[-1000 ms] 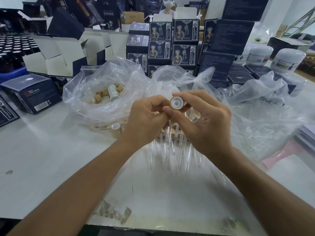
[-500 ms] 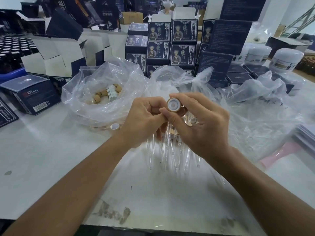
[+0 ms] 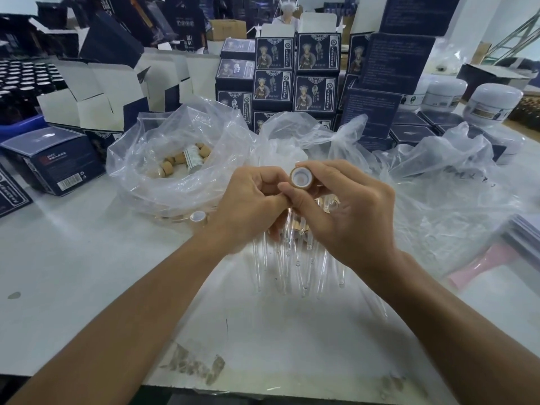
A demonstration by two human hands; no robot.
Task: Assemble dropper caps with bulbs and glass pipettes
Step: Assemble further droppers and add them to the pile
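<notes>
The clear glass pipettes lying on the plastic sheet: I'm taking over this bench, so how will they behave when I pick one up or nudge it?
The clear glass pipettes look thin and stiff, so probably fragile and very light. Being round and smooth on the slick plastic sheet, they would likely roll or slide when nudged.

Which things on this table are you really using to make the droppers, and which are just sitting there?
Using:
right hand pinching a gold cap
left hand, fingers curled beside the cap
glass pipettes
bag of caps

Just sitting there:
dark blue boxes
white jars
pink item
</notes>
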